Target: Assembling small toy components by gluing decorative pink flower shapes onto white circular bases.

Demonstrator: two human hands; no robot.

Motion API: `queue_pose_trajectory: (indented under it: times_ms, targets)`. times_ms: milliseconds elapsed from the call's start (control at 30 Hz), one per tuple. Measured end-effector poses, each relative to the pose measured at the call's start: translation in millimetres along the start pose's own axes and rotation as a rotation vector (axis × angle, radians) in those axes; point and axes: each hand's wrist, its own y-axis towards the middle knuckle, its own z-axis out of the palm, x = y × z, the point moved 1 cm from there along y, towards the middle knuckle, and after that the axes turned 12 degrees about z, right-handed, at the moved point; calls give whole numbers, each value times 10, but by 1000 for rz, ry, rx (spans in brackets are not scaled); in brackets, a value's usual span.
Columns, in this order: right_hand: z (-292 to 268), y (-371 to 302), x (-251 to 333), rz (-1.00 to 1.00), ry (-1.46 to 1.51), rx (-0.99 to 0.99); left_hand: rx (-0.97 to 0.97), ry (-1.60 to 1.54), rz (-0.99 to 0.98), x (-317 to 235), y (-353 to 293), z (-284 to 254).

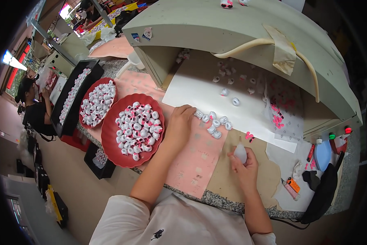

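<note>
My right hand (244, 165) is closed around a white teardrop-shaped squeeze bottle (240, 153) with a thin tip pointing up and away. Just beyond that tip lie small pink pieces (249, 136). My left hand (181, 124) reaches to a cluster of small white moulded pieces (212, 116), its fingers curled and pressed together. Its fingertips are beside the leftmost piece (198, 114); whether they grip anything is hidden. The cluster lies at the edge of a white sheet (177, 90) and a pink patterned sheet (191, 167).
Left of my arm stand a red scalloped bowl (106, 141) and another red bowl (115, 90), both full of white-and-pink pieces. A black tray (94, 65) sits beyond. A beige metal hood (232, 30) overhangs the work surface. An orange lighter (292, 185) lies right. Another person (38, 108) sits far left.
</note>
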Motion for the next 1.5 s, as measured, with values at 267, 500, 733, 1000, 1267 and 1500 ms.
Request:
queue_pose_trajectory:
  times_ms: [267, 500, 733, 1000, 1267, 1500]
  targets:
    - [-115, 60, -114, -105, 216, -114, -86, -1438, -568, -332, -259, 77]
    - [-213, 401, -330, -350, 42, -309, 126, -1402, -403, -278, -447, 563]
    - [-301, 492, -424, -478, -184, -240, 103, -1387, -415, -249, -389, 780]
    - [-310, 555, -461, -505, -51, -317, 147, -1417, -506, -191, -339, 773]
    - [-347, 554, -488, -504, -82, -280, 89, -1470, -524, -217, -355, 776]
    - [-379, 579, -514, -597, -127, -295, 6, -1376, -419, -220, -398, 882]
